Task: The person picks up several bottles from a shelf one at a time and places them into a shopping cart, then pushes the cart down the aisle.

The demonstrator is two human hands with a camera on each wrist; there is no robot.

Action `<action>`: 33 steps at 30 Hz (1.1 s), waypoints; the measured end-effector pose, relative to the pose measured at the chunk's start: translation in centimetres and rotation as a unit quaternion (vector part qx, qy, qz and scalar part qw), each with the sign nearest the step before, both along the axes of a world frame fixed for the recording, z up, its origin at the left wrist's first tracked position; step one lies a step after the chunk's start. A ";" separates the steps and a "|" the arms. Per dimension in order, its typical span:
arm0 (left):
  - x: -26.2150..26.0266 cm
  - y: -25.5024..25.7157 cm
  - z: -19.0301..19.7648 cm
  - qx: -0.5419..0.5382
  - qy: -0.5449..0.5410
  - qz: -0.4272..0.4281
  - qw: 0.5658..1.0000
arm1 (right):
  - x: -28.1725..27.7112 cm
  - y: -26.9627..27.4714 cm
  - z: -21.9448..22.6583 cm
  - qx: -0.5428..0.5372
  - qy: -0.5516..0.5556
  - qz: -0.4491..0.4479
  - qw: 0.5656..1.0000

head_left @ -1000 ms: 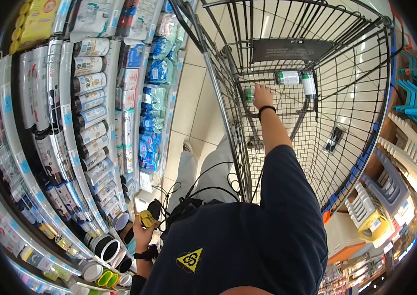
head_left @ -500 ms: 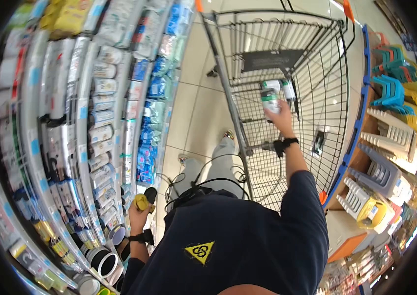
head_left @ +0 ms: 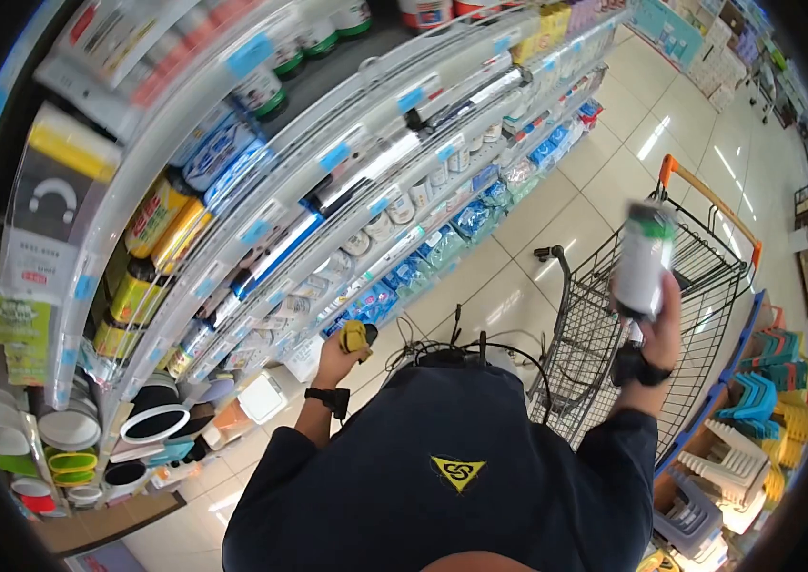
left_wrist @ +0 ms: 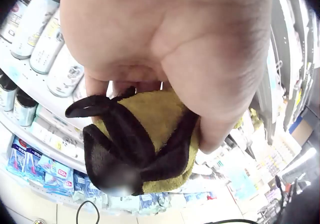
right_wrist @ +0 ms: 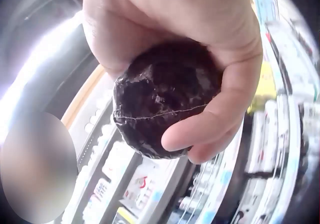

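My right hand (head_left: 663, 319) grips a garbage bag roll (head_left: 645, 265) with a white label, a green band and dark ends. It is raised over the near side of the wire shopping cart (head_left: 602, 303). From the right wrist, the roll's black, plastic-wrapped end (right_wrist: 160, 101) shows, with fingers and thumb curled round it. Down at the left, in front of the shelves, my left hand (head_left: 335, 364) holds a bunched yellow cloth (head_left: 356, 336) with black trim. Its black bands (left_wrist: 132, 134) stand out in the left wrist view.
Long store shelves (head_left: 337, 157) run along the left, holding similar green-banded rolls (head_left: 259, 92) high up. Blue packs (head_left: 473, 219) sit on the low shelf. Stacked plastic stools (head_left: 747, 405) stand right of the cart. Black cables (head_left: 456, 329) hang at my waist.
My right hand has lifted the roll up from inside the cart. The head view has swung toward the shelves, with the cart now farther right. The left hand still holds the cloth.
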State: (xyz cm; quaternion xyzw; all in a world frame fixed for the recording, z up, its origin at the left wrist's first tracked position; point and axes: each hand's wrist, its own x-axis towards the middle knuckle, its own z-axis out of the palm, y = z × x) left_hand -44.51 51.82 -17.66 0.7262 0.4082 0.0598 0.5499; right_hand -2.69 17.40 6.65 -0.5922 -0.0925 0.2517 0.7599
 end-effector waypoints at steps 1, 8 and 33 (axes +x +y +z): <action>-1.4 0.3 0.1 0.001 -0.019 0.031 0.999 | 0.7 3.4 1.1 0.038 -0.009 0.119 0.992; -10.3 0.5 -1.6 0.049 -0.048 0.172 0.983 | 2.5 24.1 9.0 -0.089 -0.305 0.208 0.925; -4.2 -12.3 -3.5 0.036 -0.038 0.440 0.897 | 8.5 57.6 8.6 -0.018 -0.810 0.220 0.543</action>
